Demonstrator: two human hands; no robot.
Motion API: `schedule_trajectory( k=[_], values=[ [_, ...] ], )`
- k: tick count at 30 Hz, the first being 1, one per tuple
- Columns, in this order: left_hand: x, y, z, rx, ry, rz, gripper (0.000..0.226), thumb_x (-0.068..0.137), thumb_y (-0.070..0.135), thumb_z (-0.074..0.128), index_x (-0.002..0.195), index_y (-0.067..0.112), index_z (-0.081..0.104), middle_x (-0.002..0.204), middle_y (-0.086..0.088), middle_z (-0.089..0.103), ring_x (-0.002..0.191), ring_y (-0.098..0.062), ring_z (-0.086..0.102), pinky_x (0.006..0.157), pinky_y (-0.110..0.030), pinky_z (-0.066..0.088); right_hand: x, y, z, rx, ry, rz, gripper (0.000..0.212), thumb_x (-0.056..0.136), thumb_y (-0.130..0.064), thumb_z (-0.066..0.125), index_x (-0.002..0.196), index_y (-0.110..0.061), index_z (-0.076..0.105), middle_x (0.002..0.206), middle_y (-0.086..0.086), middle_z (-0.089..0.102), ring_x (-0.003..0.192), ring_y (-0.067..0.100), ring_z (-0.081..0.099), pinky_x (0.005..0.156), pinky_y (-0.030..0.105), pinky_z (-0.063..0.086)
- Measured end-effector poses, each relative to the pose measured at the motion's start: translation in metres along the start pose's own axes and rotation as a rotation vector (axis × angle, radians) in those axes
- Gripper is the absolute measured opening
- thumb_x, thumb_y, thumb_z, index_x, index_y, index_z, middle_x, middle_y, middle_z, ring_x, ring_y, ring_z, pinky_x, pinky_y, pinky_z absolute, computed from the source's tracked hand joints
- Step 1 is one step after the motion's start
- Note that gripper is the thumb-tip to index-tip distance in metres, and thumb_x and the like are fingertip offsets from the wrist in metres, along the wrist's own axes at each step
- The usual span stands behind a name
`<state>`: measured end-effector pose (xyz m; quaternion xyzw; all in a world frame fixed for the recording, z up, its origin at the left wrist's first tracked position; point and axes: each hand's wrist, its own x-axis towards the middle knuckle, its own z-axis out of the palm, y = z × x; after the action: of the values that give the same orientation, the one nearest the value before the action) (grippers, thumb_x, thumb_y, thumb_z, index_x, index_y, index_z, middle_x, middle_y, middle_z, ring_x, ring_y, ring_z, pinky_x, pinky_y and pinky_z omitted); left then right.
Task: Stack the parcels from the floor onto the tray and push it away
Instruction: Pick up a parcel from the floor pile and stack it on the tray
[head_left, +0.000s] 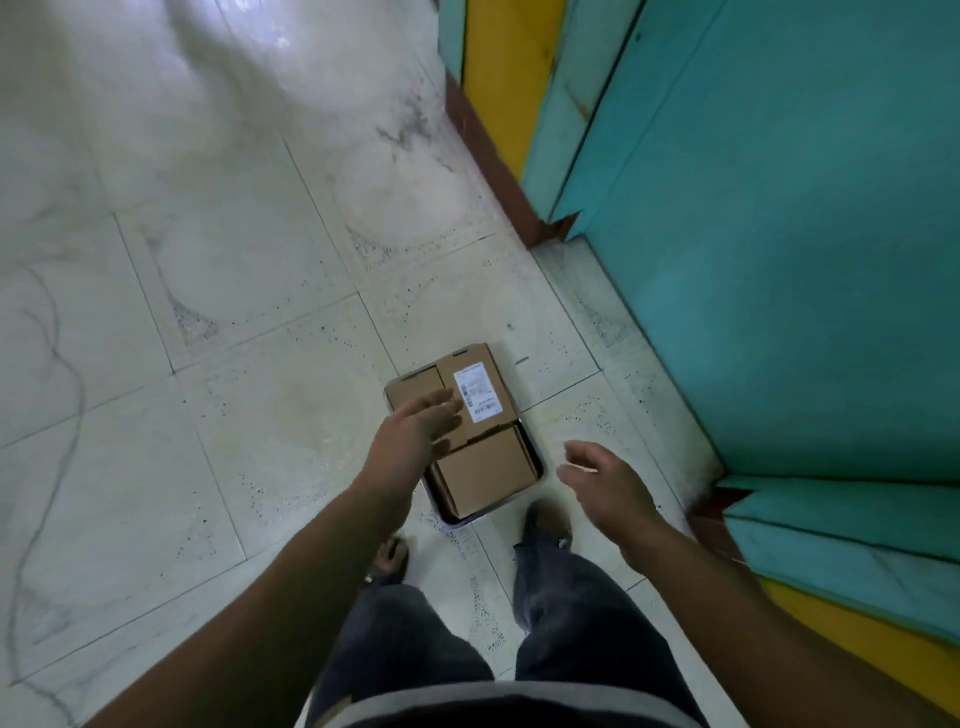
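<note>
Tray (539, 470) holds cardboard parcels (485, 467) (three).

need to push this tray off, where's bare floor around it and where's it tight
Bare tiles lie left of the tray and beyond its far edge. Crowded: parcels fill the tray, feet stand at its near edge, the teal wall hems the right.

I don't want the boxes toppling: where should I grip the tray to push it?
Probably the near rim of the tray, from your side, low at both corners: that end shows bare rim, while the parcels crowd the other edges.
</note>
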<state>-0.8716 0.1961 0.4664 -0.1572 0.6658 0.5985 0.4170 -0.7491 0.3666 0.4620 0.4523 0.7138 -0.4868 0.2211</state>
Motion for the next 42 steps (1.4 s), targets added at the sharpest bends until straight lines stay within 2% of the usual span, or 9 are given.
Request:
schedule_trajectory(
  k=[5, 13, 16, 18, 21, 29, 33, 38, 42],
  values=[
    [-0.043, 0.048, -0.009, 0.124, -0.119, 0.081, 0.019, 0.095, 0.017, 0.058, 0.111, 0.023, 0.066, 0.114, -0.001, 0.069, 0.107, -0.016, 0.063, 0.087, -0.028, 0.049, -0.065, -0.026, -0.020, 0.201, 0.155, 0.029, 0.041, 0.095, -0.023, 0.058, 0.135, -0.022, 0.055, 0.136, -0.002, 0.057, 0.117, 0.018, 0.055, 0.103, 0.045, 0.047],
    [-0.087, 0.104, -0.011, 0.370, -0.476, 0.228, 0.031, 0.096, -0.005, 0.047, 0.122, 0.006, 0.061, 0.124, -0.012, 0.065, 0.113, -0.023, 0.063, 0.101, -0.035, 0.047, -0.166, -0.028, -0.011, 0.481, 0.402, 0.094, 0.039, 0.093, -0.025, 0.061, 0.131, -0.022, 0.057, 0.127, -0.002, 0.060, 0.112, 0.018, 0.057, 0.102, 0.044, 0.048],
    [-0.104, 0.108, 0.003, 0.491, -0.564, 0.246, 0.029, 0.097, 0.002, 0.052, 0.123, 0.012, 0.061, 0.122, -0.006, 0.065, 0.105, -0.014, 0.064, 0.089, -0.024, 0.050, -0.199, -0.011, -0.003, 0.541, 0.468, 0.143, 0.043, 0.093, -0.029, 0.061, 0.135, -0.023, 0.055, 0.129, -0.003, 0.059, 0.115, 0.017, 0.056, 0.104, 0.043, 0.046],
    [-0.119, 0.106, 0.021, 0.538, -0.603, 0.218, 0.024, 0.099, 0.011, 0.052, 0.119, 0.018, 0.063, 0.120, -0.003, 0.067, 0.108, -0.015, 0.063, 0.084, -0.025, 0.049, -0.223, 0.002, 0.000, 0.624, 0.525, 0.182, 0.044, 0.093, -0.031, 0.061, 0.136, -0.025, 0.054, 0.129, -0.005, 0.058, 0.114, 0.015, 0.056, 0.101, 0.040, 0.048],
    [-0.138, 0.099, 0.043, 0.602, -0.662, 0.209, 0.023, 0.099, 0.017, 0.051, 0.118, 0.020, 0.063, 0.119, 0.000, 0.067, 0.110, -0.015, 0.063, 0.089, -0.029, 0.047, -0.248, 0.018, 0.004, 0.713, 0.572, 0.223, 0.043, 0.093, -0.028, 0.061, 0.135, -0.024, 0.055, 0.128, -0.004, 0.058, 0.111, 0.015, 0.057, 0.101, 0.037, 0.048],
    [-0.235, 0.037, 0.108, 0.813, -0.890, 0.207, 0.022, 0.095, 0.021, 0.058, 0.116, 0.021, 0.065, 0.118, 0.001, 0.068, 0.108, -0.012, 0.065, 0.099, -0.033, 0.048, -0.349, 0.098, 0.026, 0.992, 0.800, 0.254, 0.042, 0.092, -0.025, 0.061, 0.134, -0.022, 0.056, 0.126, -0.002, 0.060, 0.114, 0.019, 0.057, 0.105, 0.043, 0.046],
    [-0.300, -0.020, 0.130, 0.920, -1.000, 0.222, 0.023, 0.096, 0.021, 0.058, 0.117, 0.019, 0.065, 0.118, 0.000, 0.068, 0.109, -0.013, 0.064, 0.098, -0.033, 0.048, -0.411, 0.154, 0.050, 1.154, 0.912, 0.255, 0.039, 0.091, -0.023, 0.064, 0.130, -0.025, 0.059, 0.125, -0.004, 0.061, 0.115, 0.018, 0.057, 0.106, 0.043, 0.045],
    [-0.389, -0.099, 0.142, 1.016, -1.159, 0.249, 0.014, 0.098, 0.021, 0.054, 0.102, 0.030, 0.064, 0.116, 0.004, 0.067, 0.108, -0.011, 0.063, 0.092, -0.029, 0.049, -0.491, 0.227, 0.086, 1.303, 1.040, 0.282, 0.035, 0.090, -0.022, 0.065, 0.124, -0.026, 0.062, 0.118, -0.006, 0.064, 0.109, 0.016, 0.060, 0.104, 0.044, 0.046],
    [-0.446, -0.156, 0.151, 1.072, -1.240, 0.270, 0.016, 0.098, 0.020, 0.053, 0.106, 0.029, 0.064, 0.116, 0.005, 0.068, 0.107, -0.010, 0.063, 0.091, -0.029, 0.050, -0.541, 0.278, 0.111, 1.389, 1.119, 0.303, 0.030, 0.090, -0.022, 0.065, 0.119, -0.028, 0.063, 0.115, -0.007, 0.066, 0.105, 0.015, 0.062, 0.102, 0.042, 0.048]
  ],
)
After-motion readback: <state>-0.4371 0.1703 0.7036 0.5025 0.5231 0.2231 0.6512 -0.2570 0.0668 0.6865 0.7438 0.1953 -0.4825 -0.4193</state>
